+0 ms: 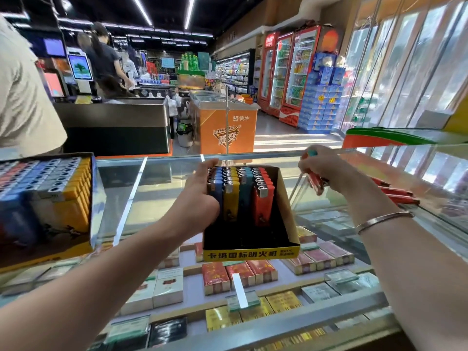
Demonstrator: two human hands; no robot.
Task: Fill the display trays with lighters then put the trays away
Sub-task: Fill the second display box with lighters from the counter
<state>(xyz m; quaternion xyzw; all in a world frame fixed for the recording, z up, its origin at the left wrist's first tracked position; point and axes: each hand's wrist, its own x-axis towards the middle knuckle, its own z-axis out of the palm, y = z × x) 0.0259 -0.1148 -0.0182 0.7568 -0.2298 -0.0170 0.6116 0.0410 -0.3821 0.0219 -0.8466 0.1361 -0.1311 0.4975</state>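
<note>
Head view: far to the left of our left hand (200, 196) stands a full tray (48, 198) of lighters on the glass counter (157, 188). Our left hand grips the left side of the display tray (253, 239), fingers curled around the blue lighters (216, 184) in it. Right of this hand stand yellow, teal and red rows. Our right hand (321, 168) pinches a red lighter (315, 184) just right of the tray. More red lighters (397, 195) lie beyond its wrist.
</note>
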